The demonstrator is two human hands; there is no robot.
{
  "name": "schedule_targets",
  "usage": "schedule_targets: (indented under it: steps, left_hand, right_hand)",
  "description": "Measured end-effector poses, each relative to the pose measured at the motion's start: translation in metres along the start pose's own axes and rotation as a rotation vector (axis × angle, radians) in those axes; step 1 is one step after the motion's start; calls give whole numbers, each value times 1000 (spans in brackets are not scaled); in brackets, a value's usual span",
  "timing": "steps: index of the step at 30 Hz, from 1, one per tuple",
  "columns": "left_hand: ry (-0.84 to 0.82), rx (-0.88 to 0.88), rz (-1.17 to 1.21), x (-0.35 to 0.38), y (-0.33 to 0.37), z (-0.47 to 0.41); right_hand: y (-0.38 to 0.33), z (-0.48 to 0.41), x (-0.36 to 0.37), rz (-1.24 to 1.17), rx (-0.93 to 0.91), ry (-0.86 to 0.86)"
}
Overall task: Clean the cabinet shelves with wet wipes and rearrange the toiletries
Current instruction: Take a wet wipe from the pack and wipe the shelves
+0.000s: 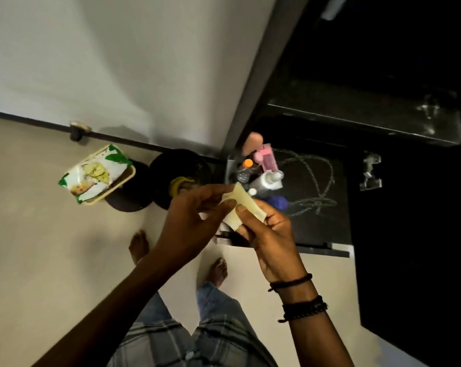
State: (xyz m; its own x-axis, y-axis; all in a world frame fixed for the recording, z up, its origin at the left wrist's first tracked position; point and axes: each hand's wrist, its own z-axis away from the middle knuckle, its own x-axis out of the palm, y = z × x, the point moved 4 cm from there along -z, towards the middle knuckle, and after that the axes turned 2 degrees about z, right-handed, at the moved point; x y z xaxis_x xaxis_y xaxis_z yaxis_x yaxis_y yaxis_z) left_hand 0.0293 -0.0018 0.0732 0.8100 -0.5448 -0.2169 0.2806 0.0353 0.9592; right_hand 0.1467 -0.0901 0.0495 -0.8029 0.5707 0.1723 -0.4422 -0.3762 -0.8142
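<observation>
Both hands up, pinching one wet wipe point(247, 203)

Dark cabinet shelf point(324, 223) sits low on the right. The left hand point(197, 215) and right hand point(271, 234) meet in front of it, fingertips clamped on the single wipe. One wipes pack point(94, 176) lies on a tray point(128, 177) off left. The toiletries point(266, 181) crowd the shelf's left end, partly hidden by the wipe.

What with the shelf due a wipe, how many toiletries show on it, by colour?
Pink box, pink cap: 2
Orange cap: 1
White spray bottle, white cap: 2
Blue item: 1
Dark cap: 1
Peach item: 1
Total: 8
</observation>
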Motion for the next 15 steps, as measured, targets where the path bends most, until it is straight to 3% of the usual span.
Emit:
schedule_targets:
  steps: [6, 9, 13, 15]
  left_hand:
    - [-5, 45, -15, 57, 32, 4]
    - [1, 165, -154, 69, 40, 6]
    - [-55, 236, -309, 83, 34, 11]
    - [-139, 237, -368, 90, 27, 12]
  right_hand:
    - [-30, 18, -68, -85, -59, 37]
    - [-30, 10, -116, -8, -137, 222]
    - [-3, -15, -191, 459, -213, 681]
    - [9, -24, -211, 782, -218, 763]
